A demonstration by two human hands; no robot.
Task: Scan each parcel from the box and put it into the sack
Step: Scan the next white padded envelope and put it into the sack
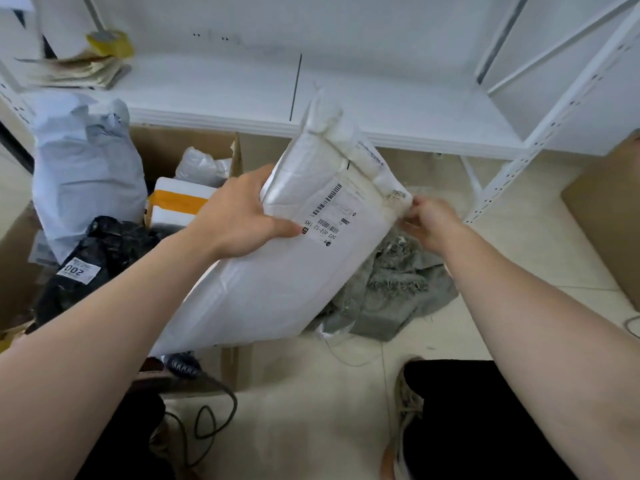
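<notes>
Head view shows a white parcel [277,258] labelled "502 602-12 1H5", held tilted above the cardboard box [194,147] edge, left hand [239,216] clamped on its side, right hand [427,220] pinching its corner, grey sack [391,292] on pale floor tiles [519,271] beyond, white shelf [221,91] behind.

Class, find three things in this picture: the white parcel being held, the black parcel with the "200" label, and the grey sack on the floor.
white parcel [277,271]: head view, on its plain lower face.
black parcel [114,244]: head view, on its crinkled top.
grey sack [398,292]: head view, on its crumpled fabric.
</notes>
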